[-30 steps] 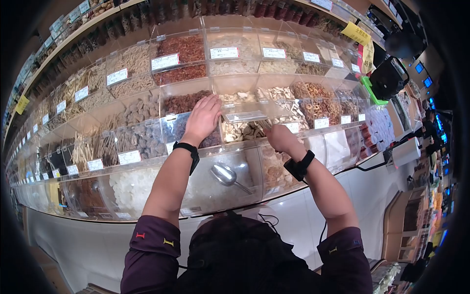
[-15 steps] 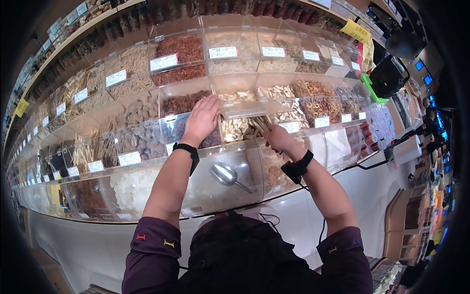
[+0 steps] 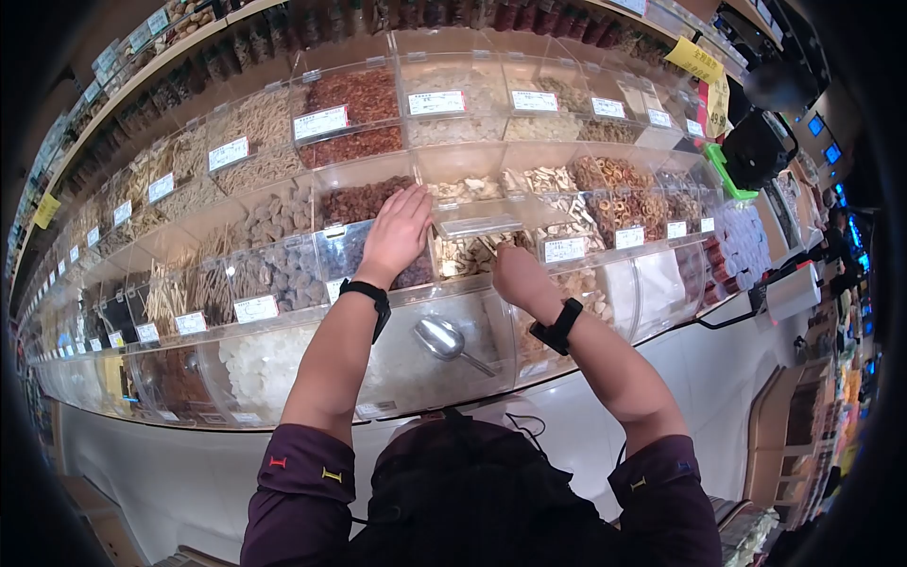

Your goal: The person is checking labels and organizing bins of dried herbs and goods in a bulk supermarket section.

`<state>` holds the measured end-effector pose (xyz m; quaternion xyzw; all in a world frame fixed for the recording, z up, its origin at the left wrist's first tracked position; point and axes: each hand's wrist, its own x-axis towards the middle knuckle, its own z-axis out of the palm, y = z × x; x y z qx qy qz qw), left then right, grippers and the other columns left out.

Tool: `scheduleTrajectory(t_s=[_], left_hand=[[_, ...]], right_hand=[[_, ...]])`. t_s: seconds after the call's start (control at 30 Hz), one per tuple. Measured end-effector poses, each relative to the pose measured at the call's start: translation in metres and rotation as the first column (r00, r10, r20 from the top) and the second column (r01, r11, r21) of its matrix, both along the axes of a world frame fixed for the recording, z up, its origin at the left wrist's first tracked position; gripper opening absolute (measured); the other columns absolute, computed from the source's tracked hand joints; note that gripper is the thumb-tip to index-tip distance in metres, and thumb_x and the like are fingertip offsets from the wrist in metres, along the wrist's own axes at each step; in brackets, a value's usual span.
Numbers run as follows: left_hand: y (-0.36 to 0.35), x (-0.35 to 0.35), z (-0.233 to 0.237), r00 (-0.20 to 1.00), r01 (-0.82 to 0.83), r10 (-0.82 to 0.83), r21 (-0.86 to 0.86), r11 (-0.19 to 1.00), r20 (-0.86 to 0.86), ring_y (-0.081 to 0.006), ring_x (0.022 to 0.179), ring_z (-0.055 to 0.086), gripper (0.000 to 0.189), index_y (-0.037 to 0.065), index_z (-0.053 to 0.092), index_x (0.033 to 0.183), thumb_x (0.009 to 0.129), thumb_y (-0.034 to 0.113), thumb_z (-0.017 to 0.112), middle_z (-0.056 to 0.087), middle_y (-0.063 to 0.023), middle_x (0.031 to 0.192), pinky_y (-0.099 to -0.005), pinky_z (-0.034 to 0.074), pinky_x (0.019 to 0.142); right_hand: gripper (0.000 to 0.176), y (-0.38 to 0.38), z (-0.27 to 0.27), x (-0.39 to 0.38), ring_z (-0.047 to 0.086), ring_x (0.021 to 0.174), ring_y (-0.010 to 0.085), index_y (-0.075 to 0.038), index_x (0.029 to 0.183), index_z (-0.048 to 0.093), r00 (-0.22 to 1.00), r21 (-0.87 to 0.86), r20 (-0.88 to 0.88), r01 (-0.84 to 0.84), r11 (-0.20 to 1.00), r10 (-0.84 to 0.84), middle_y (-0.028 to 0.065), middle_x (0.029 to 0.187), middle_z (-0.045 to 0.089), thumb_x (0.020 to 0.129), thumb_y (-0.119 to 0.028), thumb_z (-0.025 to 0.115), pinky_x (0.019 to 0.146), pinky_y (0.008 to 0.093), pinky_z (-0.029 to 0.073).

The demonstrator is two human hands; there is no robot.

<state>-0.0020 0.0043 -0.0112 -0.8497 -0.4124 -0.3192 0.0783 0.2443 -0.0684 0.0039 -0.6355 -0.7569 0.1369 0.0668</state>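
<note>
My left hand (image 3: 400, 230) lies with its fingers stretched out on the clear lid edge, beside the bin of dark reddish dried fruit (image 3: 364, 200). At the bin of pale dried slices (image 3: 463, 255), my right hand (image 3: 520, 282) is closed at the right front corner. What its fingers hold, if anything, is hidden. A clear lid (image 3: 487, 222) stands raised over the slices. Below, a metal scoop (image 3: 440, 337) rests on the clear cover of a lower bin.
Rows of clear bins with white price labels (image 3: 319, 124) stretch to both sides. A green-edged device (image 3: 726, 170) and a white paper roll (image 3: 792, 289) are at the right. Packed bags (image 3: 557, 24) line the shelf behind.
My right hand has moved slightly left and its wrist has turned, with the fingers now more hidden. My left hand stays on the lid edge. The view has shifted a little.
</note>
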Motion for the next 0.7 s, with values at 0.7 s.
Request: scheduleTrajectory(t_s=[0.7], left_hand=[[-0.001, 0.001, 0.003, 1.0, 0.021, -0.021, 0.013, 1.0, 0.011, -0.0318, 0.132, 0.054, 0.036, 0.0, 0.062, 0.128, 0.094, 0.013, 0.061, 0.061, -0.0163, 0.137, -0.044, 0.039, 0.116]], right_hand=[[0.019, -0.003, 0.016, -0.006, 0.071, 0.091, 0.0423, 0.003, 0.099, 0.068, 0.999, -0.019, 0.033, -0.025, 1.0, 0.025, 0.0276, 0.094, 0.072, 0.09, -0.007, 0.054, 0.08, 0.0493, 0.058]])
